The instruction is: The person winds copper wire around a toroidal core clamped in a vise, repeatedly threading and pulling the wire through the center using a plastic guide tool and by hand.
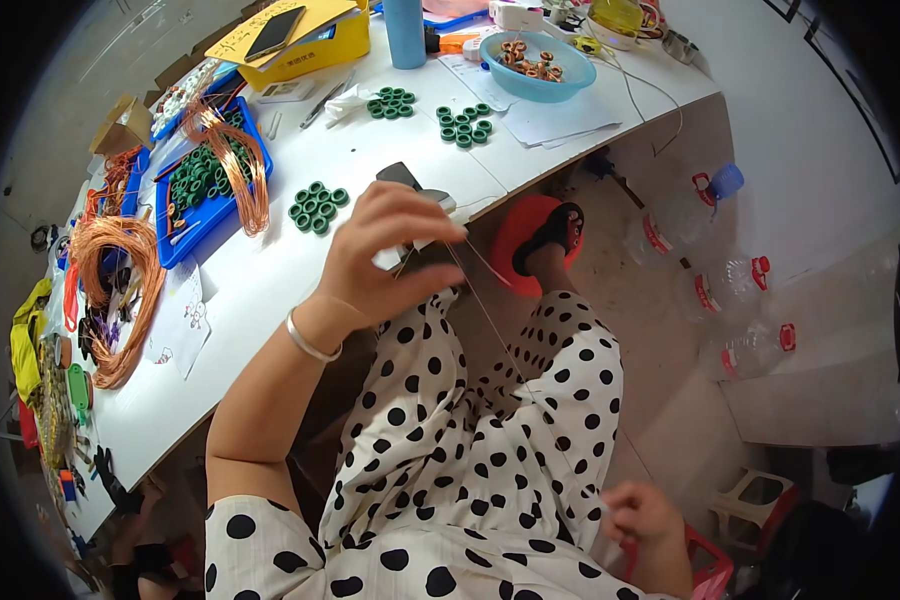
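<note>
My left hand (400,250), with a pale bangle on its wrist, is raised at the table's front edge. Its thumb and fingers are curved but apart. Just beyond it, a dark grey and silver device (415,185) sits at the edge, partly covered by the hand. A thin wire (500,335) runs from beside my left fingertips down across my lap. At its lower end my right hand (645,520) is closed, low on the right and slightly blurred, with the wire leading to its fingers. Green rings (317,208) stand grouped on the table past my left hand.
Copper wire coils (120,300) lie at the left beside a blue tray (215,225) of green rings. A light blue bowl (545,90) holds copper-wound rings. A blue bottle (405,35) stands at the back. Plastic bottles (705,290) and a stool (755,505) are on the floor.
</note>
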Motion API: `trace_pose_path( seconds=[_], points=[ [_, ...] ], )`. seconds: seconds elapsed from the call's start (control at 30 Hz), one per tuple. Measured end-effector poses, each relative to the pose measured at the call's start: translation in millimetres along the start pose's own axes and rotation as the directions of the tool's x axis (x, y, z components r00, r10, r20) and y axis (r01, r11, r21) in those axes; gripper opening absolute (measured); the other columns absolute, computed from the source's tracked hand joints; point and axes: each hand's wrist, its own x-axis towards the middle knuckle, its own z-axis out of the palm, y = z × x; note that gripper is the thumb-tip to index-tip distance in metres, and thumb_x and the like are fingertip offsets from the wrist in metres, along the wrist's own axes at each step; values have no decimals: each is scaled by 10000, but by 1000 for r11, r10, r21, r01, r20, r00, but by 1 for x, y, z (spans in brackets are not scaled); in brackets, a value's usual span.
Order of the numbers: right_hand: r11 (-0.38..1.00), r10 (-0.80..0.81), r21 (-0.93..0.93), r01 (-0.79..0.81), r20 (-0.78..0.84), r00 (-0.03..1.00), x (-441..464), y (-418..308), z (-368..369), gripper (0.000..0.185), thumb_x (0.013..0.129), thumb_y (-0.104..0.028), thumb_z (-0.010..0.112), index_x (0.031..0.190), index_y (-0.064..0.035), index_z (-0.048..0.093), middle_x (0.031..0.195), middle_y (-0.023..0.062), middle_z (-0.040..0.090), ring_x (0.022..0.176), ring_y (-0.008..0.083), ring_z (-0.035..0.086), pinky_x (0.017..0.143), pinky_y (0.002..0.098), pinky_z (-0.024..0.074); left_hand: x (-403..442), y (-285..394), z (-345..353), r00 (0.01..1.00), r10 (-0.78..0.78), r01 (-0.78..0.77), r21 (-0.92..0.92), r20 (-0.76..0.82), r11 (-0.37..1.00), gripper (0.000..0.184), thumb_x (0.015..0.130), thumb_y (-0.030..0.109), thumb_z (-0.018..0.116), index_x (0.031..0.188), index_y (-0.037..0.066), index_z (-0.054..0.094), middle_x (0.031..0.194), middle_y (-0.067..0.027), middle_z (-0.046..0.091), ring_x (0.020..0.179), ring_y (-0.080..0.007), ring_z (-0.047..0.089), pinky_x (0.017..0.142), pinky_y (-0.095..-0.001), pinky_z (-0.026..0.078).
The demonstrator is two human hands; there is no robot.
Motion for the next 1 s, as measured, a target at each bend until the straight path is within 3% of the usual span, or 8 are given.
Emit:
trace_pose_path(
  seconds=[0.03, 0.2, 0.27, 0.33, 0.4, 0.77, 0.93, 1.0],
  points=[
    [997, 10, 82, -16, 70, 998, -15, -3, -1, 347, 965, -30, 453, 1300, -98, 513, 645, 62, 551, 477, 71, 444, 417, 221, 342, 0, 7, 1, 967, 226, -253, 356, 116, 900, 236, 723, 136, 763, 951, 125, 702, 948, 32, 641, 877, -173, 552, 818, -325, 389],
    [988, -41, -106, 109, 501, 865, -2, -19, -5, 344, 962, -36, 474, 1301, -63, 523, 655, 51, 552, 528, 65, 464, 453, 213, 359, -13, 22, 9, 890, 359, -453, 633, 280, 628, 294, 649, 111, 781, 930, 159, 712, 920, 60, 637, 871, -200, 559, 834, -366, 377],
    [913, 405, -106, -395, 360, 841, 11, -18, -9, 354, 965, -74, 493, 1316, -25, 502, 664, 45, 562, 569, 53, 483, 486, 206, 383, -1, 21, -2, 934, 355, -276, 695, 32, 664, 242, 686, 127, 777, 922, 136, 721, 883, 46, 654, 863, -192, 570, 830, -361, 401],
    [897, 364, -246, -367, -60, 929, 55, -14, 6, 346, 962, -98, 508, 1304, -49, 518, 663, 21, 563, 532, 47, 474, 476, 206, 384, 11, 10, -11, 933, 346, -181, 707, -96, 684, 219, 705, 134, 775, 917, 124, 725, 865, 39, 662, 858, -188, 575, 828, -359, 413],
    [827, -4, -543, -147, -267, 964, 117, -23, 30, 336, 941, -37, 485, 1274, -60, 518, 669, 29, 568, 489, 70, 482, 453, 216, 397, 27, -10, -22, 856, -81, 285, 335, -511, 898, 168, 771, 176, 755, 915, 92, 736, 798, -13, 683, 799, -179, 596, 755, -315, 460],
    [946, -129, -319, 60, -202, 971, 256, -99, 77, 363, 986, -156, 475, 1345, -106, 445, 640, 20, 528, 433, 57, 428, 413, 200, 366, 36, -72, -1, 696, -625, 632, -111, -353, 767, 238, 853, 223, 709, 947, 4, 713, 833, -32, 683, 828, -103, 587, 729, -238, 466],
    [981, -59, -193, 33, -134, 989, 137, -48, 41, 339, 974, -68, 421, 1309, -103, 459, 540, 39, 491, 404, 81, 422, 367, 214, 324, 16, -44, -7, 761, -568, 372, -507, -314, 778, 261, 843, 226, 718, 991, 12, 698, 915, -24, 662, 886, -114, 567, 753, -233, 446],
    [995, -20, -95, 14, -60, 998, 69, -19, 10, 360, 972, -55, 456, 1328, -107, 480, 606, 36, 526, 417, 85, 429, 386, 224, 349, -4, -31, -8, 969, -240, 191, -433, -62, 881, 229, 800, 179, 740, 993, 64, 697, 971, -4, 645, 887, -142, 564, 768, -262, 427]
  ],
)
